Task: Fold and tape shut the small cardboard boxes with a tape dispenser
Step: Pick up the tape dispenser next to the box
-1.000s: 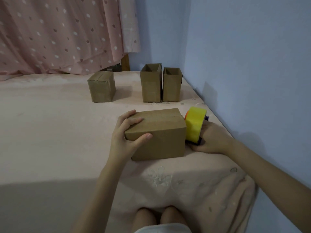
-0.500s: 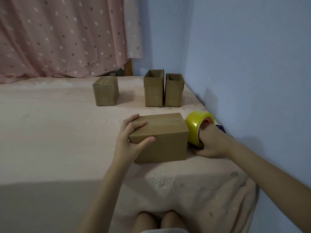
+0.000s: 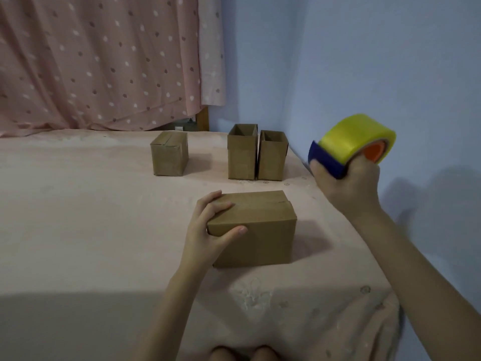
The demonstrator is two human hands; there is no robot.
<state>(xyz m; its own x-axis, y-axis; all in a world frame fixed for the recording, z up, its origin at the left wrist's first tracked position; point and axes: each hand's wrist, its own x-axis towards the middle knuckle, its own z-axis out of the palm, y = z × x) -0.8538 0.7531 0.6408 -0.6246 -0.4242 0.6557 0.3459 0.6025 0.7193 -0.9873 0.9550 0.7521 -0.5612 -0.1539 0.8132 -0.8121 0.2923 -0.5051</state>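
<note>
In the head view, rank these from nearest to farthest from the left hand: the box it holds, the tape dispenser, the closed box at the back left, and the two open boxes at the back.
1. Held box, gripped at its left end by the left hand.
2. Two open boxes, behind, slightly right.
3. Closed box, back left, and tape dispenser, raised at right: too close to call.

A home bedroom: a bed [image 3: 78, 230] under a pink embroidered sheet fills the corner of a blue wall [image 3: 364, 61], with a pink dotted curtain [image 3: 104, 61] hanging along its far edge.
</note>
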